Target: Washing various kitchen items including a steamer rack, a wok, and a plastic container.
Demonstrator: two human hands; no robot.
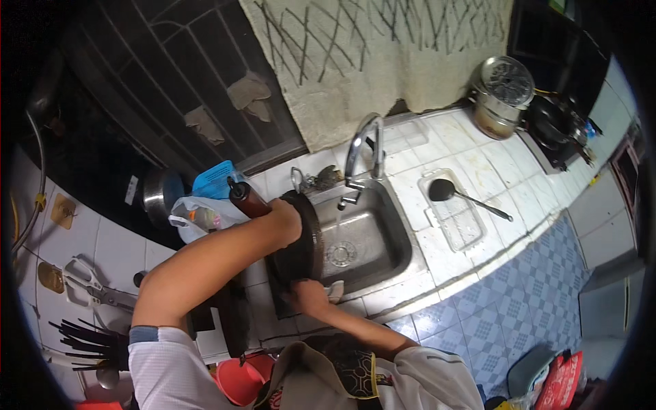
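Note:
A dark round pan (307,241) stands tilted on edge at the left side of the steel sink (376,236). My left hand (287,223) is on its upper left part, with the fingers mostly hidden, close to a reddish-brown cylinder with a black end (248,197). At the pan's lower edge, my right hand (308,299) grips it, slightly blurred; a pale cloth or sponge (335,292) shows beside that hand. From the chrome faucet (376,148) a thin stream of water falls into the sink.
A black ladle (442,190) lies on a clear plastic tray (466,230) to the right. Farther right stand a steamer pot (496,115) and a black wok (549,123) on the stove. A plastic bag (197,218) and a blue basket (214,179) sit left, near hanging scissors (89,287).

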